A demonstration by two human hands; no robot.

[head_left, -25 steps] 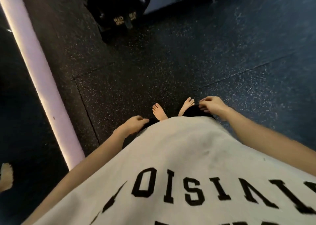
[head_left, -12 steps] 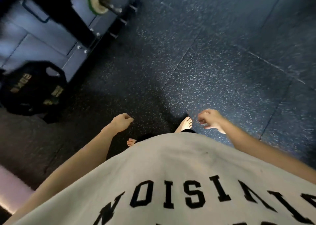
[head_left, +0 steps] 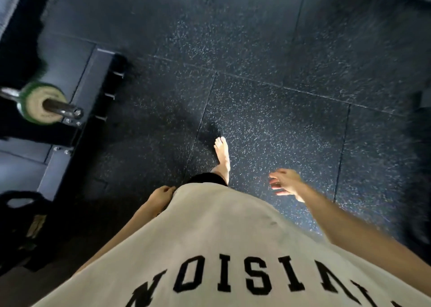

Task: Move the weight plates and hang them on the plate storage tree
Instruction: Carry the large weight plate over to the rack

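A black weight plate [head_left: 22, 222] with grip holes and gold lettering sits low at the left edge. Above it a green and cream plate [head_left: 37, 104] hangs on a steel bar sleeve [head_left: 63, 108]. My left hand [head_left: 161, 196] hangs by my shirt hem with loosely curled fingers and holds nothing. My right hand [head_left: 283, 184] swings out to the right, fingers relaxed and apart, empty. Neither hand touches a plate. No plate storage tree is clearly in view.
Dark speckled rubber floor tiles [head_left: 268, 97] fill the middle and right. A dark rack base [head_left: 77, 111] with bolts and short pegs runs along the left. One bare foot [head_left: 222, 155] steps forward. Dark blurred equipment [head_left: 419, 167] stands at the right edge.
The view has swung right, away from the pale floor strip; the black plate and the rack have slid to the left edge. My right hand's fingers have loosened. One foot has stepped forward.
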